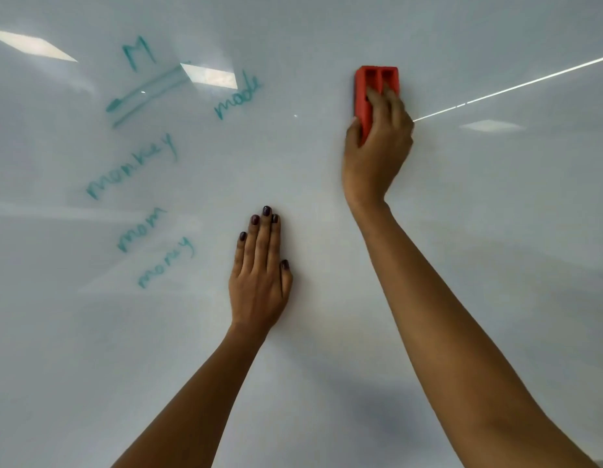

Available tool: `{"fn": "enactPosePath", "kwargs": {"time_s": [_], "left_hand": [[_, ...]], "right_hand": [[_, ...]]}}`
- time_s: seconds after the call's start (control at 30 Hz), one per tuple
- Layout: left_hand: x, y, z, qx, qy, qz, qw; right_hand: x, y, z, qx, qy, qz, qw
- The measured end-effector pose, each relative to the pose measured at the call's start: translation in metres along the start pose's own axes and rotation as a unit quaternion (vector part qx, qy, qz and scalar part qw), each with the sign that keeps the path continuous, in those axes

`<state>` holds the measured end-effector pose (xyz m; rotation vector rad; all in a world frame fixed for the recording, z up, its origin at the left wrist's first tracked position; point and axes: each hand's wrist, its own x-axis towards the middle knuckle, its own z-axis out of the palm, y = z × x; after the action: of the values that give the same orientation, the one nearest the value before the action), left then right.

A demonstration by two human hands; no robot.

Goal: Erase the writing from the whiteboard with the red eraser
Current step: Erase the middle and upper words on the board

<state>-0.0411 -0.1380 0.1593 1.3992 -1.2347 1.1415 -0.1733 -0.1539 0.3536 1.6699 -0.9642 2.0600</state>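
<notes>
A glossy whiteboard [327, 35] fills the whole view. Teal writing sits on its left part: a large "M" [138, 52] over a double underline, then "made" [237, 96], "monkey" [133, 167], "mom" [141, 229] and "money" [166, 263]. My right hand [377, 146] grips the red eraser [374, 84] and presses it against the board at the upper right, well away from the words. My left hand [259, 271] lies flat on the board at centre, fingers together, holding nothing.
Reflections of ceiling lights show on the board at the upper left [33, 45], over the underline [209, 76], and as a thin bright line [512, 89] running right from the eraser hand. The board around the eraser is blank.
</notes>
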Motion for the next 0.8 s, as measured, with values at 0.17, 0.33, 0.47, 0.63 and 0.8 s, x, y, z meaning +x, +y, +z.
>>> {"fn": "enactPosePath", "kwargs": {"time_s": [0.17, 0.33, 0.47, 0.63, 0.8], "left_hand": [[-0.003, -0.009, -0.002, 0.016, -0.018, 0.035, 0.999], [-0.007, -0.018, -0.008, 0.019, -0.032, 0.054, 0.998], [-0.01, -0.024, -0.01, 0.024, -0.04, 0.068, 0.997], [-0.015, -0.021, -0.01, 0.036, -0.044, 0.06, 0.997], [-0.021, -0.02, -0.013, 0.045, -0.048, 0.05, 0.997]], "right_hand": [[-0.049, -0.037, 0.013, -0.031, -0.12, -0.308, 0.943], [-0.025, -0.037, 0.02, -0.007, -0.049, -0.145, 0.988], [-0.003, -0.048, 0.029, -0.033, -0.009, -0.038, 0.999], [-0.032, -0.075, 0.037, 0.001, -0.071, -0.186, 0.98], [-0.079, -0.081, 0.037, -0.032, -0.187, -0.37, 0.909]]}}
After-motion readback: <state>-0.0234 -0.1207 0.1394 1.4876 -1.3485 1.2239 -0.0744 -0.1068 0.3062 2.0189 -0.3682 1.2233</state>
